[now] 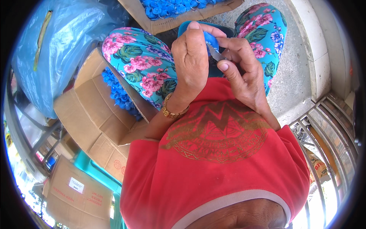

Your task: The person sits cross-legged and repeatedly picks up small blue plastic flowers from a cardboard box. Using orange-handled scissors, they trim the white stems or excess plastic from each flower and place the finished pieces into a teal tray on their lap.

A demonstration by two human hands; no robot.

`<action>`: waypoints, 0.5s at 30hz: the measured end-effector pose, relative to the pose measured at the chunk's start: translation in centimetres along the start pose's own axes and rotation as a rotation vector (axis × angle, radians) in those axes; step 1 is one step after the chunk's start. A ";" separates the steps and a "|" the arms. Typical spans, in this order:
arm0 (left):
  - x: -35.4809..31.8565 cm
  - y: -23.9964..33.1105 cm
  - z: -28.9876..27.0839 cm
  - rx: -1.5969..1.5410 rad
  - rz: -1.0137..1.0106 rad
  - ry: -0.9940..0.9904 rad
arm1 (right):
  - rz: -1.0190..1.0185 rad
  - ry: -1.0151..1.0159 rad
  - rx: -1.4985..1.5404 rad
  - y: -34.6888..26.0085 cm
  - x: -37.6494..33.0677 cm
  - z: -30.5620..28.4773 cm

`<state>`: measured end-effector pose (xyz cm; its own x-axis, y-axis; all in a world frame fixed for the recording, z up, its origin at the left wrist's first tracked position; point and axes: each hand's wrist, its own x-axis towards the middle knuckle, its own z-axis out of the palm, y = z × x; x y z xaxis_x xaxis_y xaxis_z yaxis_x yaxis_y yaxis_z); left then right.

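My left hand (189, 57), with a gold-coloured watch or bracelet (167, 108) at its wrist, is closed on a small blue plastic piece (211, 39). Close against that piece lies a short metal knife blade (215, 54). The fingers of my right hand (246, 70) are pinched round the knife's other end, and its handle is mostly hidden in them. Both hands are held together above my lap. Under them, between my knees, part of a teal basin (183, 27) shows; what is inside is hidden by my hands.
An open cardboard box (89, 103) at my left contains many blue pieces (117, 89). Another carton (160, 26) with blue pieces (171, 8) stands ahead. A blue plastic bag (53, 49) is at the far left. Metal railings (324, 129) stand at the right, beside concrete floor (291, 72).
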<state>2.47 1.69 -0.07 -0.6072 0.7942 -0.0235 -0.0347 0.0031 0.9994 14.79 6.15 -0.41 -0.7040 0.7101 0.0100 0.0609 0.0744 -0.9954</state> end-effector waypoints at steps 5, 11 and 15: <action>-0.2 0.6 -0.2 -0.121 -0.205 -0.057 | 0.022 0.004 0.014 0.2 -0.1 -0.1; 0.0 0.4 -0.5 -0.160 -0.334 -0.132 | 0.003 -0.017 0.105 0.5 -0.2 -0.4; 0.1 0.2 -1.1 -0.152 -0.375 -0.244 | 0.044 -0.009 0.119 0.6 -0.1 -0.6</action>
<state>1.55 1.14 0.10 -0.3269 0.8750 -0.3572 -0.3431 0.2422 0.9075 15.32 6.49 -1.00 -0.7085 0.7048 -0.0344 0.0082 -0.0405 -0.9991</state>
